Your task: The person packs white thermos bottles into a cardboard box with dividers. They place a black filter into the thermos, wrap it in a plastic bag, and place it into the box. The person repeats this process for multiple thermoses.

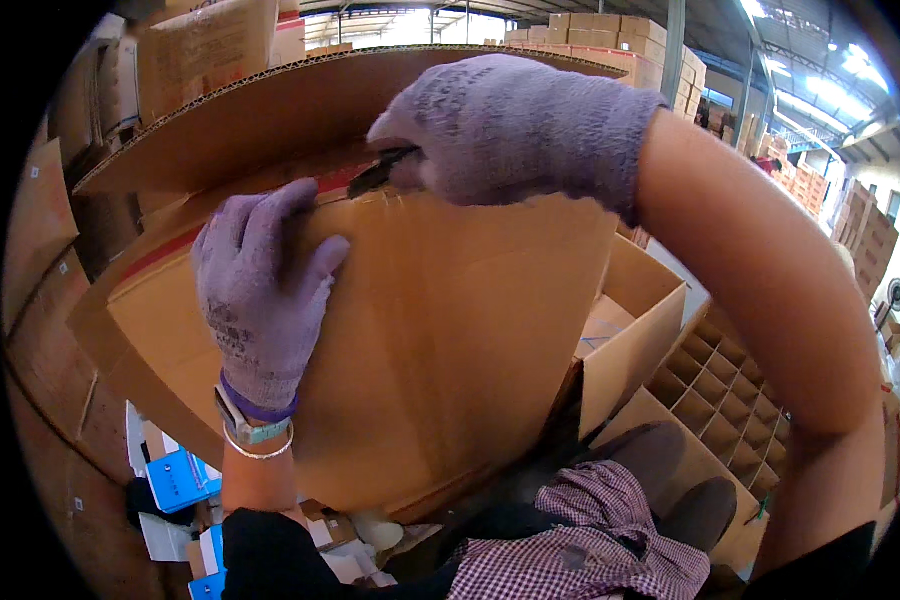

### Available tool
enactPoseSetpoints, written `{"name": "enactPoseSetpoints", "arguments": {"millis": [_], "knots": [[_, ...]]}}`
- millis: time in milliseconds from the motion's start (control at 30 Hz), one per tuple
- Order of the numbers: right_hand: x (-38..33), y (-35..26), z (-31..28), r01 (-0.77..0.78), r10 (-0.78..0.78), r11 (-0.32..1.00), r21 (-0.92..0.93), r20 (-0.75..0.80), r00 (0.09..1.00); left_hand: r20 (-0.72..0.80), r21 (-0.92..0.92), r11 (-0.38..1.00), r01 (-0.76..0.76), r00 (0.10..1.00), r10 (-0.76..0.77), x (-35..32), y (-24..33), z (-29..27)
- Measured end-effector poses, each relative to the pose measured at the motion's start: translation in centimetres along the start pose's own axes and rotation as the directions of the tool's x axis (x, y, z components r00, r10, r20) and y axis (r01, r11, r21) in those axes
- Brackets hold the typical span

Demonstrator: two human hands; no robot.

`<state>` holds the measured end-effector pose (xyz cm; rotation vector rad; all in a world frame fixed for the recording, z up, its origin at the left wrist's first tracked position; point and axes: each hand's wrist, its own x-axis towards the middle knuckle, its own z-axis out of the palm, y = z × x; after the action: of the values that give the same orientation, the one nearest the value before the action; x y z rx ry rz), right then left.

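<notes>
A large cardboard box [450,330] stands tilted before me, its broad brown side facing me and a long flap [230,130] raised along the far edge. My left hand [260,285], in a purple-grey knit glove, lies with spread fingers on the box's upper left part, fingertips by the edge. In the same kind of glove, my right hand [480,135] is closed on a black box cutter [378,173] at the top edge, right of my left fingers. The cutter's tip meets the cardboard seam; its blade cannot be made out.
An open carton [635,340] sits to the right, with a cardboard divider grid [720,385] beside it. Stacked cartons [45,240] rise on the left. Blue-and-white small boxes [180,480] lie low at the left. Farther back stand piled cartons [610,40] and a metal post [674,45].
</notes>
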<state>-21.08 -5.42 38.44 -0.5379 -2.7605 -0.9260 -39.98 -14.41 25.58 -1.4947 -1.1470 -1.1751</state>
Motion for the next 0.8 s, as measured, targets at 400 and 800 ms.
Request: {"name": "enactPoseSetpoints", "arguments": {"millis": [400, 800], "knots": [[-7.7, -6.3, 5.3, -0.231, 0.483, 0.793, 0.564, -0.350, 0.803, 0.080, 0.082, 0.992, -0.097, 0.993, 0.090, 0.3, 0.0, -1.0], [-5.1, -11.9, 8.6, -0.381, 0.681, 0.589, 0.713, -0.185, 0.708, 0.007, 0.047, 0.996, -0.078, 0.997, 0.077, 0.9, 0.7, 0.5]]}}
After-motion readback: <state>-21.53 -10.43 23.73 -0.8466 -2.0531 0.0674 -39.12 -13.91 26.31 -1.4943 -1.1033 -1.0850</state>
